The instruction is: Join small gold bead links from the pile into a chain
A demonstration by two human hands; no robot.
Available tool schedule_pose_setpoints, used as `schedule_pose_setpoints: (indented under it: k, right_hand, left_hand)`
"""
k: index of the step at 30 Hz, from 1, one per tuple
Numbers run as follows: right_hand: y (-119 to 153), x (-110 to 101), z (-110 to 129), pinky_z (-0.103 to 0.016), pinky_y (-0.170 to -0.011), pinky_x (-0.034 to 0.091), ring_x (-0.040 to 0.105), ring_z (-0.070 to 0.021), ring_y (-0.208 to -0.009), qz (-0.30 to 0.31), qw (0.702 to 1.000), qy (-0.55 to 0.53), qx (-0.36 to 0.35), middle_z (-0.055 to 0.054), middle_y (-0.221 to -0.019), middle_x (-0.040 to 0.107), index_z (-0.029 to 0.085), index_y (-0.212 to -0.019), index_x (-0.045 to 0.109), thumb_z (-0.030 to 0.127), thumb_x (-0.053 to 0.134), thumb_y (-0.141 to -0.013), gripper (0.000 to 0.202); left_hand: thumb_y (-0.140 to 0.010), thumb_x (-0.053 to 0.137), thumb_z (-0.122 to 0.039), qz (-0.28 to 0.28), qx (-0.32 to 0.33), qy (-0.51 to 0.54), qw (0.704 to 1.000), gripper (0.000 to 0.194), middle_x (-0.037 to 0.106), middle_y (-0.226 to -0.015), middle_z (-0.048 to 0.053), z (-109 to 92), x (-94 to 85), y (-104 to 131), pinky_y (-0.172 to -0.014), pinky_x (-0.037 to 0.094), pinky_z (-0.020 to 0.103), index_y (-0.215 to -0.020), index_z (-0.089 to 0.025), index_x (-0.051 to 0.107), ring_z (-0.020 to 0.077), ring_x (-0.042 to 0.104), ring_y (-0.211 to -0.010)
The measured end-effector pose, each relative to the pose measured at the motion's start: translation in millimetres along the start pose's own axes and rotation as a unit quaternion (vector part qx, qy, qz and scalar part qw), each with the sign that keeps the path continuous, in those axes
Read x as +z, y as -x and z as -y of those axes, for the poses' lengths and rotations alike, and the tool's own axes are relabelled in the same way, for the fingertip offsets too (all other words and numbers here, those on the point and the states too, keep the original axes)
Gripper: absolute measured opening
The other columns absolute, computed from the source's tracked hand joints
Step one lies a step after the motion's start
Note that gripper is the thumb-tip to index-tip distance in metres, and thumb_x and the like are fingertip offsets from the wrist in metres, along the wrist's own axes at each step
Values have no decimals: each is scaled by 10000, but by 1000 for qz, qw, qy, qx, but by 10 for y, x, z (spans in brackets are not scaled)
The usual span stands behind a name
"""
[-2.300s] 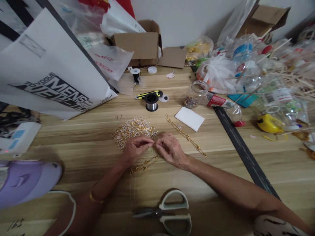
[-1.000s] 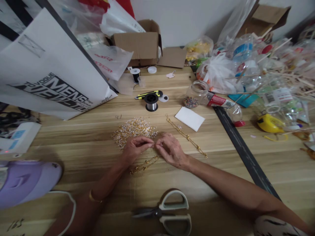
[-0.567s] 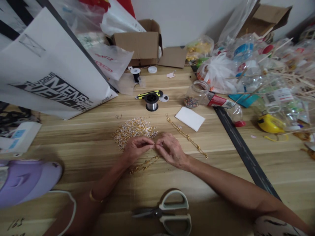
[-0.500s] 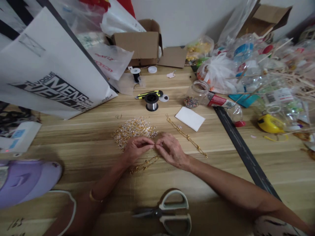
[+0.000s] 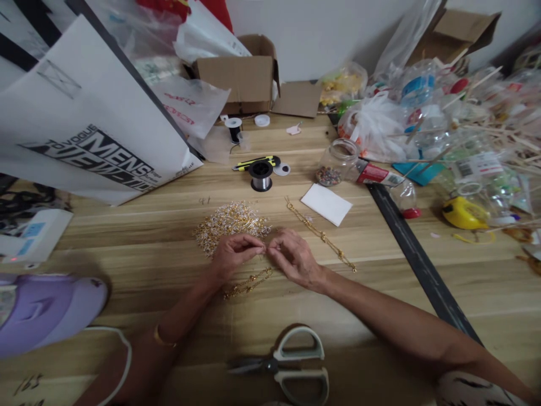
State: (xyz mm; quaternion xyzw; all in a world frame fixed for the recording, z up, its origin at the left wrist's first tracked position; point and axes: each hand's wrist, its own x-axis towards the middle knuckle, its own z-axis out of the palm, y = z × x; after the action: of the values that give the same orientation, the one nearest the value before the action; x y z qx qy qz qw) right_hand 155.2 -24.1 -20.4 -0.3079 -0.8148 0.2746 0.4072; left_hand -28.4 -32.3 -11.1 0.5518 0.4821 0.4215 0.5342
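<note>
Fingertip to fingertip, my left hand [image 5: 234, 256] and my right hand [image 5: 297, 258] are both pinched closed over the middle of the table. Whatever sits between the fingertips is too small to make out. Just behind my left hand lies a heap of small gold and clear jewellery pieces [image 5: 230, 221]. A gold bead chain [image 5: 248, 283] rests on the wood below the hands. Beyond my right hand a longer gold chain [image 5: 323, 237] stretches out diagonally.
Scissors [image 5: 276, 366] lie near the front. Behind the heap stand a wire spool [image 5: 261, 176] and a cutter knife [image 5: 256, 163]. Farther right are a folded white paper [image 5: 327, 204], a jar of beads [image 5: 337, 162] and a yellow tape measure [image 5: 465, 213]. A large white bag [image 5: 93, 124] stands left.
Almost nothing differs. The pinched fingertips have moved very slightly, with a small gap now between the two hands. The chains and the heap lie as before.
</note>
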Motion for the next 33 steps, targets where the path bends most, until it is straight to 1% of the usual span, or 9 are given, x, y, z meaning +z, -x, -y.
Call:
schedule_pose_setpoints:
  k: [5,11,16,25,33]
  right_hand:
    - [4,7,-10,-317,-696,394,498,-166,-711,-8,1000,7,-2,-37,-740,558,190,-824,501,192,453,-875,71]
    - [-2,-2,4,-309,-688,391,478,-160,-696,-14,1000,16,-7,-31,-727,548,187,-819,497,177,457,-868,64]
    - [3,0,-3,-312,-693,393,483,-164,-704,-14,1000,16,-10,-29,-725,546,191,-824,497,181,454,-869,63]
    - [4,9,-11,-321,-701,398,494,-168,-709,-5,1000,7,-4,-37,-733,560,192,-820,499,192,451,-874,72]
    - [-1,-4,3,-324,-712,404,514,-168,-734,2,1000,3,-4,-43,-754,572,187,-826,502,178,459,-870,63]
  left_hand:
    - [-665,715,-244,-4,2,4,1000,115,714,-717,43,-6,-2,0,-676,530,257,-702,-142,676,150,653,-678]
    - [-671,714,-229,-12,5,13,1000,104,719,-737,38,-16,1,-2,-696,527,255,-718,-142,680,147,658,-700]
    - [-660,723,-234,-20,6,4,1000,108,720,-724,41,-22,3,-3,-682,530,262,-704,-146,679,151,657,-683]
    - [-693,697,-234,7,15,-6,1000,98,713,-736,42,36,-13,-5,-678,520,248,-738,-147,686,147,649,-693]
    - [-676,707,-216,5,2,0,1000,88,706,-713,34,7,1,-2,-654,511,230,-728,-147,692,139,642,-672]
